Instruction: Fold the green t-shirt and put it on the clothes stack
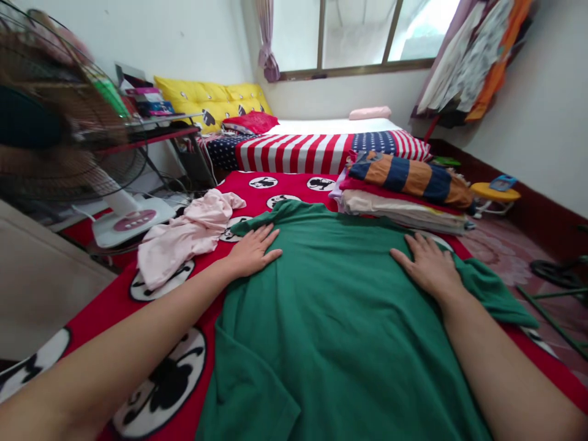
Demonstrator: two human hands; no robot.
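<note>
Both hands lay flat and let loose, palms down, pressing on the cloth rather than closing round it. The left hand (255,250) rested near the far left edge of the green shirt (344,306), its forearm reaching in diagonally from the near left, its fingers pointing forward and inward and its thumb held out toward the middle. The right hand (430,264) lay by the far right edge, its fingers a little spread and aimed forward, its thumb set apart toward the other hand, its forearm slanting in from the near right. The shirt was stretched out between the two hands and ran back toward the body between the forearms, over a red blanket (114,303) with round cartoon prints; a sleeve stuck out beyond the right wrist. A crumpled pink cloth (184,236) lay just beyond and to the left of the left hand. Past the right hand's fingertips stood a pile of folded clothes (404,211), an orange-and-navy striped one on top. Well beyond the left hand, some boxes (154,104) were stacked on a desk (158,137), and their contents could not be told. Farther out and to the right of the right hand, a yellow stool (493,194) bore a blue object (503,182).
</note>
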